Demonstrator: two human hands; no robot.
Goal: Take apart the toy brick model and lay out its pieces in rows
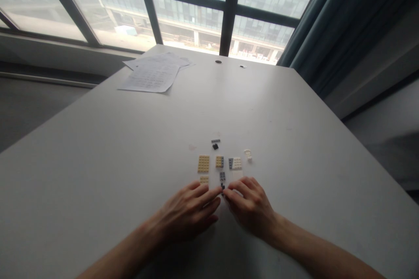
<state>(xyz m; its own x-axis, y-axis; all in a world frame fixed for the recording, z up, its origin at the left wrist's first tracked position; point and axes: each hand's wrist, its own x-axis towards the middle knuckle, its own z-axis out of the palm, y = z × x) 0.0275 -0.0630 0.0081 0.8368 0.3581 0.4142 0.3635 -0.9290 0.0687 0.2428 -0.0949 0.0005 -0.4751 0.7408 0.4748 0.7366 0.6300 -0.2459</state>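
Small toy building bricks lie on the white table in front of me. A small dark brick is between the fingertips of both hands. My left hand is stretched out flat, its index fingertip touching the dark brick from the left. My right hand has curled fingers, thumb and index closed at the same brick. Just beyond is a grey studded piece. By the left fingers lies a small tan plate, partly covered. A white flat piece is partly behind the right fingers.
A larger tan plate, a tan-and-grey brick, a white-and-grey plate, a black piece, a grey strip and white pieces lie farther off. Papers rest at the table's far left, near the windows.
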